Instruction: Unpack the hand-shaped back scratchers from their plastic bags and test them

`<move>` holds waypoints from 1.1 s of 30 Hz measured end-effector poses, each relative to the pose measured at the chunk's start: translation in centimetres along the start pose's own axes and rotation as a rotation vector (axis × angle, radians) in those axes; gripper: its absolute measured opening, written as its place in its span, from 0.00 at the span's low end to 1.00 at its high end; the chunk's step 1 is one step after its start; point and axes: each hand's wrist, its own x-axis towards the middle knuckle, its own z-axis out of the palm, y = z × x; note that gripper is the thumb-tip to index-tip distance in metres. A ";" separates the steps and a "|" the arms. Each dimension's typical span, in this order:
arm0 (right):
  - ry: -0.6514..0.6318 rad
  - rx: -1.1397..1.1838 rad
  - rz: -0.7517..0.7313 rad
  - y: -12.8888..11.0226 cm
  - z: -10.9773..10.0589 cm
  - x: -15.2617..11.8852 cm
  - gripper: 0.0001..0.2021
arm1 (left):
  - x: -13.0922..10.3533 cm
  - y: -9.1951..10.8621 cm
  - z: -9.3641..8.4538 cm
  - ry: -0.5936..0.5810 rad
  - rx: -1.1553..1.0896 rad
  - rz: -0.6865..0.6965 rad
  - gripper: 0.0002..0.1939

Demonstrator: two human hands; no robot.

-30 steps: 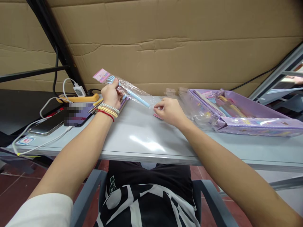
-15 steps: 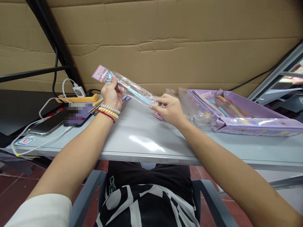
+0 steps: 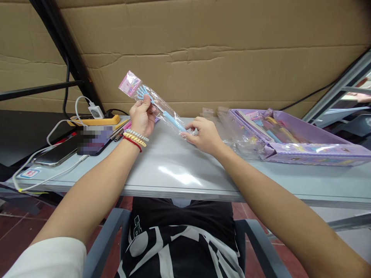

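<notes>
A light blue hand-shaped stick [image 3: 173,120] lies inside a clear plastic sleeve with a pink printed header [image 3: 130,83], held tilted above the grey-white table [image 3: 171,162]. My left hand [image 3: 144,117] pinches the sleeve just below the small blue hand shape, thumb on top. At the lower end of the handle, my right hand [image 3: 204,134] grips the sleeve between thumb and fingers. Clear plastic wrappers [image 3: 237,139] lie to the right of my right hand, beside an open purple box [image 3: 313,155] with more packaged sticks in it.
On the left of the table are two phones [image 3: 58,151], pens [image 3: 120,129], white cables and an orange power strip [image 3: 101,120] with a white charger [image 3: 96,112]. A cardboard sheet [image 3: 203,73] stands behind. Chair armrests flank my lap.
The packaged stick has shifted slightly right and tilts more steeply, its header end higher. Both hands moved with it, and the pink piece below my right hand is no longer visible.
</notes>
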 end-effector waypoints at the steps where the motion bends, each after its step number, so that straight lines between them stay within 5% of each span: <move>1: -0.007 -0.001 0.000 0.0 0.0 0.0 0.09 | -0.2 0.0 0.1 -0.016 0.002 -0.017 0.18; 11: -0.108 -0.069 0.079 -0.2 -0.2 0.0 0.10 | -0.9 -0.1 0.2 -0.154 0.047 -0.118 0.18; 23: -0.142 -0.133 0.237 -0.4 -2.1 0.4 0.04 | 3.1 -0.1 -2.4 0.177 0.035 -0.011 0.10; 29: -0.160 -0.176 0.081 -0.2 -6.6 0.5 0.04 | 4.9 1.3 -4.0 0.334 0.061 0.032 0.09; 33: -0.137 -0.080 0.162 1.3 -10.7 -0.1 0.03 | 6.1 2.4 -5.9 0.383 0.094 0.011 0.08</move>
